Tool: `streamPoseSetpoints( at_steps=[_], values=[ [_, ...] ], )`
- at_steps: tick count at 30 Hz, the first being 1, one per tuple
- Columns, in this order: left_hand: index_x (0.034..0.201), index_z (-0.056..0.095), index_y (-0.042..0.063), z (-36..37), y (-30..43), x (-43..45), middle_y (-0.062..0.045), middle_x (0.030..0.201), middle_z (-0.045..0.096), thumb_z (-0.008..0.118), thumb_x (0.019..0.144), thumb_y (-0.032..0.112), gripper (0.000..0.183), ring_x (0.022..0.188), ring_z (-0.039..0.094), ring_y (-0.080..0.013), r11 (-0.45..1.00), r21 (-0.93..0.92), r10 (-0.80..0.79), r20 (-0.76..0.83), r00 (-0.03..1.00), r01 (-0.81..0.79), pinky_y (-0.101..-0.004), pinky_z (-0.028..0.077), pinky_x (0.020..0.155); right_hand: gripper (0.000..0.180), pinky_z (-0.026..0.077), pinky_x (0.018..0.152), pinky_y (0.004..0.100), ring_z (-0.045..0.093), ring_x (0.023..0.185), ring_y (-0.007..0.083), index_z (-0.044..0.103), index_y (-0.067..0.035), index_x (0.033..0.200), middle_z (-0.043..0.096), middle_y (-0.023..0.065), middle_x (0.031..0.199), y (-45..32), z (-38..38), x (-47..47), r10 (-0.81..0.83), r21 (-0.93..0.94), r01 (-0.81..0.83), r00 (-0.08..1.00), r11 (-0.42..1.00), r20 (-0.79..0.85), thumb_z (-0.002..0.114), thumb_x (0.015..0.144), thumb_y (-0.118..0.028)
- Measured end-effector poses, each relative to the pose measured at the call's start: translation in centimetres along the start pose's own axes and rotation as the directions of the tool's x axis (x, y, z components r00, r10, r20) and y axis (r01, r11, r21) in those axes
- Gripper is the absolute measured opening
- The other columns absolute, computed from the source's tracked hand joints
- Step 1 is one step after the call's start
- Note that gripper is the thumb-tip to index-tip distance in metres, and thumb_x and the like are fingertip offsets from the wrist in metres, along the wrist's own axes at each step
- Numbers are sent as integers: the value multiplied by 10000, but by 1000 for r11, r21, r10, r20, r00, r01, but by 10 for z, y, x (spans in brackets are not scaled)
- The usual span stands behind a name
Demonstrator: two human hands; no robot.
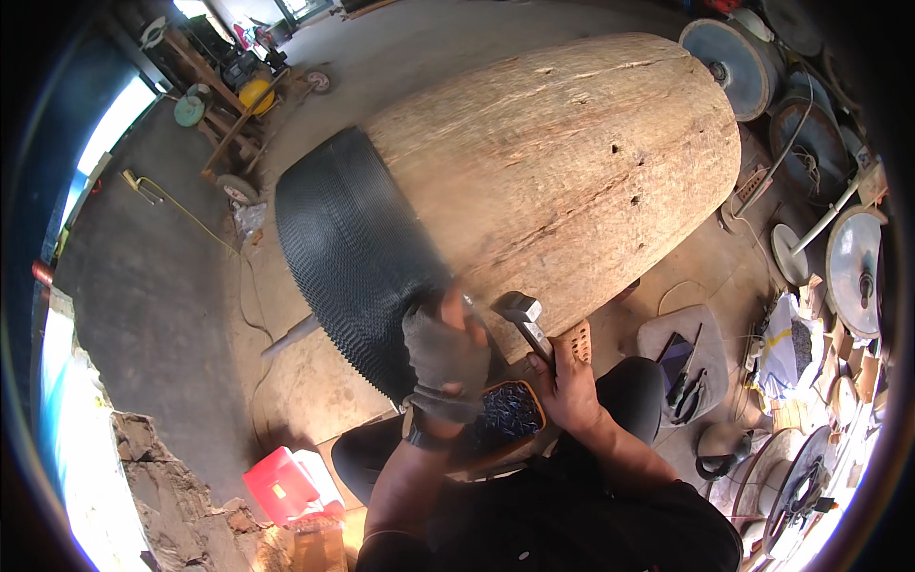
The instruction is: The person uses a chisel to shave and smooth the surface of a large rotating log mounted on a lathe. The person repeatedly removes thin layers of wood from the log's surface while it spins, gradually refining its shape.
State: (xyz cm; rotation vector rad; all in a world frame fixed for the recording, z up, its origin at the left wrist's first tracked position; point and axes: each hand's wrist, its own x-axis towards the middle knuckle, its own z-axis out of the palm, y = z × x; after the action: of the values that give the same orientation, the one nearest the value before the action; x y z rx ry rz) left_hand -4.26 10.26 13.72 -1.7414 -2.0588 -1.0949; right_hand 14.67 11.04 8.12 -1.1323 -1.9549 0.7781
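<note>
My left hand (pixel 447 354), in a grey fingerless glove, is at the edge of black serrated covering (pixel 350 214) wrapped round one end of a large wooden drum (pixel 557 157). Motion blurs its fingers, and whatever they may pinch cannot be made out. My right hand (pixel 570 386) grips a hammer (pixel 529 322) by the handle, with its metal head raised beside the drum's near side. Below and between my hands is an orange-rimmed tray (pixel 513 411) filled with small metal nails or pins.
Pliers (pixel 688 400) and other tools lie on a padded stool (pixel 647 336) at my right. Beyond it stand metal-ended spools (pixel 854 272). A red box (pixel 282 486) sits at lower left. A wheeled frame (pixel 243 136) and a cable (pixel 193 218) are further left.
</note>
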Motion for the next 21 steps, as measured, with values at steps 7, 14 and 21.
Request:
streamPoseSetpoints(
  at_steps=[7, 14, 21],
  values=[
    [1457, 492, 0, 14, 18, 9, -87, 828, 636, 720, 691, -29, 800, 764, 634, -297, 987, 43, -151, -35, 988, 152, -436, 515, 689, 232, 541, 686, 539, 683, 790, 482, 543, 8, 1169, 678, 263, 910, -15, -6, 8, -21, 46, 22, 1000, 999, -13, 613, 1022, -159],
    [1524, 406, -18, 13, 13, 15, -93, 842, 639, 749, 694, -1, 898, 785, 633, -301, 985, -11, -174, 60, 983, 175, -444, 523, 719, 224, 546, 671, 548, 679, 715, 472, 545, -7, 1159, 683, 242, 845, -13, -3, 11, -67, -34, 65, 997, 997, -45, 608, 1024, -174],
    [1541, 392, 0, -11, 28, -19, -156, 1116, 660, 793, 749, 51, 889, 1071, 610, -362, 994, 74, 93, -139, 986, -84, -497, 458, 1005, 183, 525, 597, 531, 652, 671, 496, 562, 10, 1134, 648, 267, 755, -5, -4, 7, -252, -5, 260, 930, 966, -268, 589, 1010, -121]
  ],
)
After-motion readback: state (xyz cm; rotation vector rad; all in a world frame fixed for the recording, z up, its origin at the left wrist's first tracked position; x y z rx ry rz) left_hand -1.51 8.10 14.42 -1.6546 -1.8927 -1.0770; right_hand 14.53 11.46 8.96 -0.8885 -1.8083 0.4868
